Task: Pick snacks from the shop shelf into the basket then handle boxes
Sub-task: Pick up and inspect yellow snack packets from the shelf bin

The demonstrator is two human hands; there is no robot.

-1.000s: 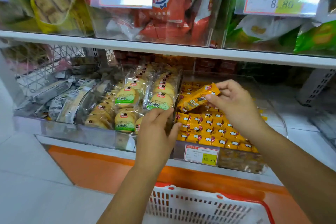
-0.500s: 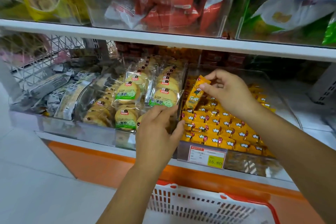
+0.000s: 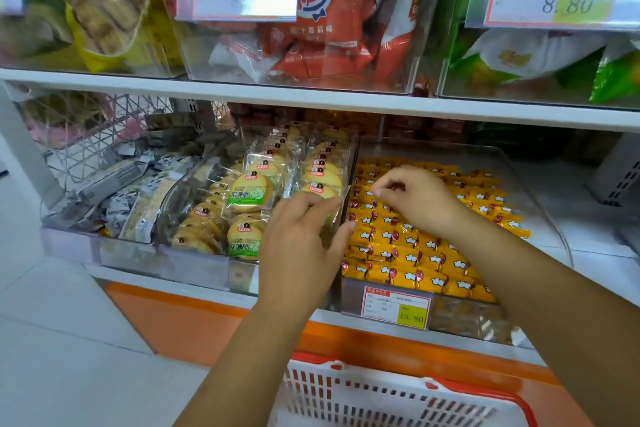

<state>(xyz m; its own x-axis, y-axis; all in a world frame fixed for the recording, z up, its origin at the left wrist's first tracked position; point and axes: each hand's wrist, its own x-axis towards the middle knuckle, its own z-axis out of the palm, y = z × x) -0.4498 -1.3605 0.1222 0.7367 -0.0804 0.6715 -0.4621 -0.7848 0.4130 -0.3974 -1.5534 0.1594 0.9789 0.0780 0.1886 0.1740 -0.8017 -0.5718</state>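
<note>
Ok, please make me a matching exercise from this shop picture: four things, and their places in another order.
Things:
1. small yellow wrapped snacks
2. round biscuits in clear wrappers with green labels
3. red and white snack bags
4. white plastic basket with red rim

Places:
A. upper shelf
B. lower shelf, right clear bin
C. below both shelves, bottom of view
D. lower shelf, middle clear bin

Pairs: 1-B, 2-D, 3-A, 4-C

Left hand [image 3: 301, 246] grips cookie pack [image 3: 320, 189]; right hand [image 3: 420, 201] perhaps pinches yellow snacks [image 3: 408, 253].
</note>
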